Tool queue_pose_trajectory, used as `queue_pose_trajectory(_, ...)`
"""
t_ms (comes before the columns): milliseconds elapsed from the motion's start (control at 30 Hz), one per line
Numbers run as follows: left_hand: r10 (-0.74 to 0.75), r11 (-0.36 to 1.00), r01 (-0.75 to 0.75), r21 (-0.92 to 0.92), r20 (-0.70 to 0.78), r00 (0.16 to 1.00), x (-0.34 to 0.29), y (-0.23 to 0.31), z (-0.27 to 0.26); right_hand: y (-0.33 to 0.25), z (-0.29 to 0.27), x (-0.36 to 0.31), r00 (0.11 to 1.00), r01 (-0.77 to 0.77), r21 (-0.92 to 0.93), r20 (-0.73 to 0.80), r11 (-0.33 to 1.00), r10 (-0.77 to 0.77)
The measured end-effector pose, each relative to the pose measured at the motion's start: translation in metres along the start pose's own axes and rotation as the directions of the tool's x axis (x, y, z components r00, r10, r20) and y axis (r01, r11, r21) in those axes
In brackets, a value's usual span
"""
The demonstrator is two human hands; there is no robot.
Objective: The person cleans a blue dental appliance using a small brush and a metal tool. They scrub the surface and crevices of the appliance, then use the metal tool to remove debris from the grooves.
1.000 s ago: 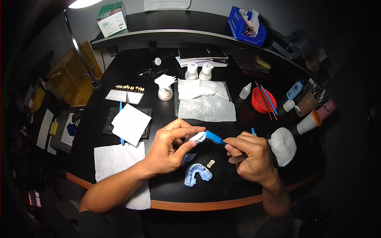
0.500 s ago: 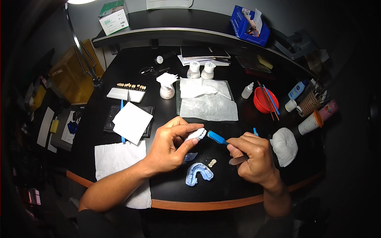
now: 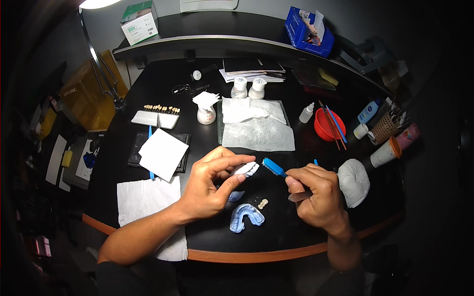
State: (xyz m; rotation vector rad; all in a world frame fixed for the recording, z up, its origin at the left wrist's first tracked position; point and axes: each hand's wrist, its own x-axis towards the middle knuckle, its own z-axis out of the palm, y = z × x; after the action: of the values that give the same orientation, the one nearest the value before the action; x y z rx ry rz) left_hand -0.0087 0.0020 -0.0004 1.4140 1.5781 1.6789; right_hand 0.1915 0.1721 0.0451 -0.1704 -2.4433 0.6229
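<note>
My left hand [image 3: 210,187] pinches a small white and pale-blue dental cast [image 3: 246,169] between thumb and fingers, its tooth row facing right. Just right of it, a gap away, is the bristled head of a blue toothbrush [image 3: 272,166], gripped by my right hand [image 3: 318,197]. The same hand also has a flat metal tool [image 3: 299,196] tucked in its fingers; the tool's other end is hidden, though a blue tip [image 3: 316,162] shows above the knuckles. Below lie a pale-blue arch-shaped dental cast [image 3: 247,215], a cream-coloured tooth piece [image 3: 262,203] and a partly hidden blue piece [image 3: 236,196].
White tissue [image 3: 148,200] and a square pad [image 3: 164,154] lie at left, beyond them a tooth shade guide [image 3: 156,118]. Tissues on a glass plate [image 3: 257,135] sit ahead. At right are a red bowl [image 3: 326,129] with brushes and a white wad [image 3: 353,182].
The toothbrush has drawn slightly right, away from the cast, and its head is tilted more upward. My left hand keeps its hold with little movement.
</note>
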Motion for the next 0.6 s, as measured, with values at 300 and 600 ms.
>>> queue_pose_trajectory(300, 0.018, 1.0, -0.018, -0.008, 0.012, 1.0, 0.0005, -0.0037, 0.0014, -0.0055, 0.001, 0.0034, 0.992, 0.112, 0.028, -0.054, 0.993, -0.11)
queue_pose_trajectory(600, -0.025, 0.992, 0.012, 0.125, 0.098, 0.995, 0.0009, 0.006, -0.0041, -0.0059, 0.0017, 0.0005, 0.998, 0.041, 0.005, 0.046, 0.999, -0.041)
